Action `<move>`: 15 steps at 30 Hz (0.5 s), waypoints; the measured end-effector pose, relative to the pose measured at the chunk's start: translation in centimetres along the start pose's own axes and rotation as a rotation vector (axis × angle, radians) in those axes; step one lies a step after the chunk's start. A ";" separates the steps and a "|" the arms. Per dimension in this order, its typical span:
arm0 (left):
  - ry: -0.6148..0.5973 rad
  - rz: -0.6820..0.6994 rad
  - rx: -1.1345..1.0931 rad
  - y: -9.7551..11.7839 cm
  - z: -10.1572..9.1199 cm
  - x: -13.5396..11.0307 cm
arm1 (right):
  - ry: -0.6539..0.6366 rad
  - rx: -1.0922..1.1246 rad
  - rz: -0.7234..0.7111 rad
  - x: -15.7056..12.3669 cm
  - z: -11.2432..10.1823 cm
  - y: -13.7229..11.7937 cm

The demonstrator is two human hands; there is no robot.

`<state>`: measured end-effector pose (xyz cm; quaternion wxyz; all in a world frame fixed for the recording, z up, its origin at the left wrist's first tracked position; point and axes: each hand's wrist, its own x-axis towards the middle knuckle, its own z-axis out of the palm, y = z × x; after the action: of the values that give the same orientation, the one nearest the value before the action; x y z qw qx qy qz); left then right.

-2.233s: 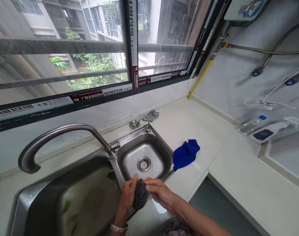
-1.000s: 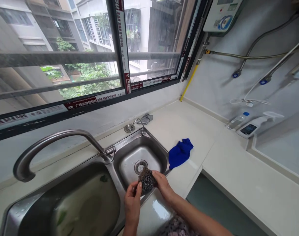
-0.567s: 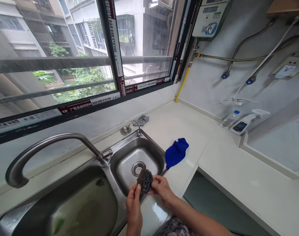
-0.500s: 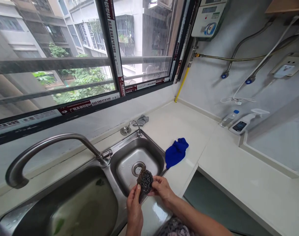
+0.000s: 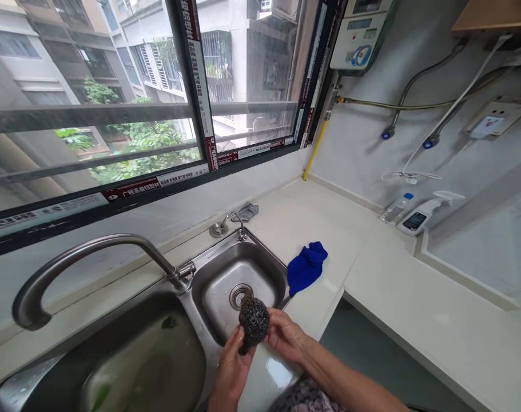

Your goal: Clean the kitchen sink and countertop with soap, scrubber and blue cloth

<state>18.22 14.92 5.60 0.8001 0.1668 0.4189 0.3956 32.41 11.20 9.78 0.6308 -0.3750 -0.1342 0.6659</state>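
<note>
Between my two hands is a dark, shiny scouring pad of coiled wire (image 5: 254, 320), brownish at its upper edge. My left hand (image 5: 232, 361) grips its lower left side, thumb on top. My right hand (image 5: 285, 333) pinches its right edge between thumb and fingers. The pad is held over the near rim of the small steel sink basin (image 5: 219, 269), just below the drain strainer (image 5: 242, 296). To the left, the larger basin (image 5: 199, 320) holds murky water with a green leaf (image 5: 100, 396) and a dark scrap (image 5: 169, 322) in it.
A curved faucet (image 5: 114, 239) arches over the large basin. A blue cloth (image 5: 306, 269) lies right of the small basin; a grey cloth (image 5: 245, 212) lies behind it. A clear bottle (image 5: 396, 209) and a white spray bottle (image 5: 422, 214) stand by the right wall.
The scouring pad has been turned and looks rounder, with a dark end sticking out below. My left hand has shifted slightly down and left. My right hand still pinches the edge.
</note>
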 end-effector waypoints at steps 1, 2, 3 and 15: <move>-0.020 0.006 0.065 0.2 -0.4 -0.1 | 0.038 -0.033 -0.019 0.1 -0.3 0.1; -0.052 0.021 0.144 0.4 -0.6 -0.1 | 0.088 -0.073 -0.048 0.3 -0.6 0.2; -0.094 0.054 0.232 0.6 -0.8 -0.2 | 0.141 -0.113 -0.083 0.4 -0.8 0.2; -0.134 0.585 0.771 0.6 1.7 -1.5 | 0.152 -0.360 -0.327 -0.5 -0.8 0.5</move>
<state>18.82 14.27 7.79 0.5606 0.5869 0.4179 0.4082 32.57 10.42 9.08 0.6615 -0.5034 -0.2617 0.4904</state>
